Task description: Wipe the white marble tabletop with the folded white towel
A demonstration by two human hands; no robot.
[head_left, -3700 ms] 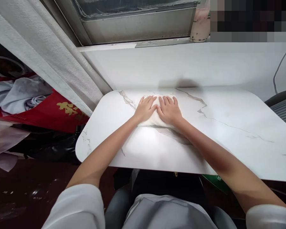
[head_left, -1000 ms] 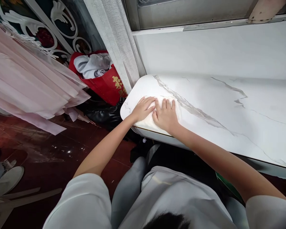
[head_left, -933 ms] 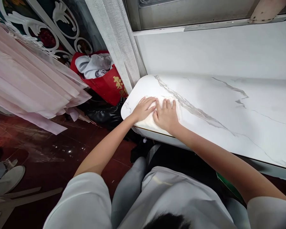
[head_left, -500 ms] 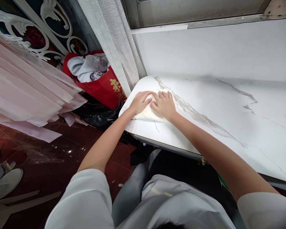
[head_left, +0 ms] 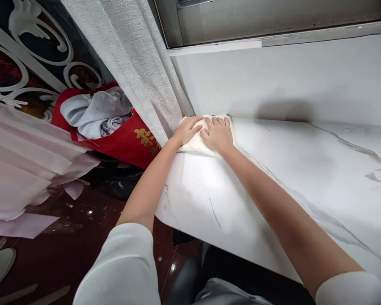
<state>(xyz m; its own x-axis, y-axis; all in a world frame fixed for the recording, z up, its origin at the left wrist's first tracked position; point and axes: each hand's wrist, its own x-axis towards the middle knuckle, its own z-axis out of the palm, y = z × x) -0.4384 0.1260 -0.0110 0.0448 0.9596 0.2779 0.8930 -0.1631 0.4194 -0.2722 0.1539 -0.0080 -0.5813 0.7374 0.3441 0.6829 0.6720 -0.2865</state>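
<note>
A cream-white cloth (head_left: 200,142) lies bunched on the white marble-patterned tabletop (head_left: 197,186), at its far left end by the wall. My left hand (head_left: 188,132) rests flat on the cloth's left part, fingers stretched out. Beside it, my right hand (head_left: 218,134) presses on the right part with its fingers spread. The two thumbs almost meet in the middle. Both palms hide much of the cloth, whose near edge shows below them.
A grey-white curtain (head_left: 136,59) hangs close to my left hand. Left of it stands a red bag (head_left: 120,146) stuffed with pale fabric (head_left: 98,110). Pink drapery (head_left: 28,156) hangs farther left. A window frame (head_left: 216,46) runs above the white wall behind the table.
Both hands and the cloth have moved away from me across the tabletop, from nearer its front edge to its back edge at the wall. The view has shifted closer too.
</note>
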